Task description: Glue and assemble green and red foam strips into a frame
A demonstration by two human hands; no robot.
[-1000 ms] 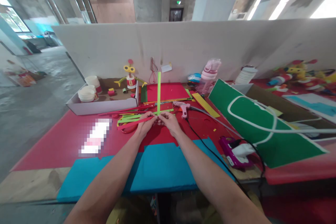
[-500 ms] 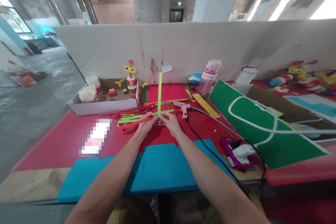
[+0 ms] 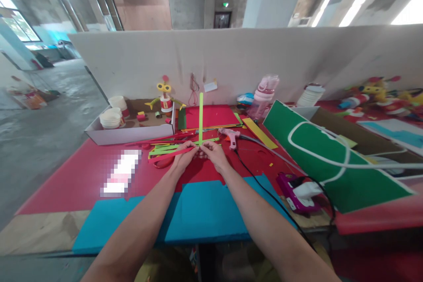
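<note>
My left hand [image 3: 185, 154] and my right hand [image 3: 211, 153] meet at the middle of the red table, fingertips pinched together. Between them a light green strip [image 3: 201, 116] stands upright, its lower end at my fingertips. A red strip [image 3: 165, 157] runs leftward from my left hand's fingers. Both hands are closed on the strips where these meet; the exact join is too small to make out. More green strips [image 3: 158, 150] lie behind and left of my left hand, beside a red-handled tool [image 3: 161, 165]. A pink glue gun [image 3: 231, 136] lies right of my right hand.
Blue foam [image 3: 205, 211] lies under my forearms. A white box [image 3: 132, 135] with paper cups [image 3: 110, 119] is at back left, near a yellow-headed figure [image 3: 165, 101]. At right are a purple power strip [image 3: 294, 196], a black cord and a green board [image 3: 330, 163].
</note>
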